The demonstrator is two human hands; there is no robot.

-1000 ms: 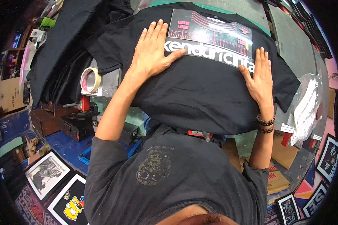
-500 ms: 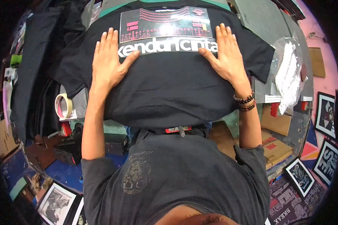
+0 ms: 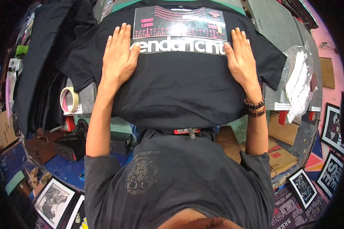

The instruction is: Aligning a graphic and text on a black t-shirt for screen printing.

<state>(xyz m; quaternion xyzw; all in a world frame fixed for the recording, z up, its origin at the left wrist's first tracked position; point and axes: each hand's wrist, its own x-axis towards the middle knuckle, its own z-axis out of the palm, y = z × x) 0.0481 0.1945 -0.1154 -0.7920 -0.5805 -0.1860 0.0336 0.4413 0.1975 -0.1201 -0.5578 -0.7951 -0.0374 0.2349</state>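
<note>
A black T-shirt (image 3: 179, 84) lies spread on a grey board, its neck at the far side. Across its chest rests a clear guide sheet (image 3: 172, 32) with pink curved lines and ruler marks. Just below that is a clear film strip with white lettering (image 3: 183, 46). My left hand (image 3: 120, 57) is open and flat on the shirt, its thumb over the lettering's left end. On the other side my right hand (image 3: 241, 59) lies flat and open, thumb at the lettering's right end. Neither hand grips anything.
A roll of masking tape (image 3: 69, 100) stands left of the shirt. A clear plastic bag with white contents (image 3: 296, 82) hangs over the right board. Dark garments (image 3: 42, 76) are piled at far left. Below right sits a cardboard box (image 3: 283, 156), near framed prints (image 3: 305, 187).
Both thumbs have drawn outward, toward the ends of the lettering. The whole view has shifted slightly, so the shirt and sheets appear farther right.
</note>
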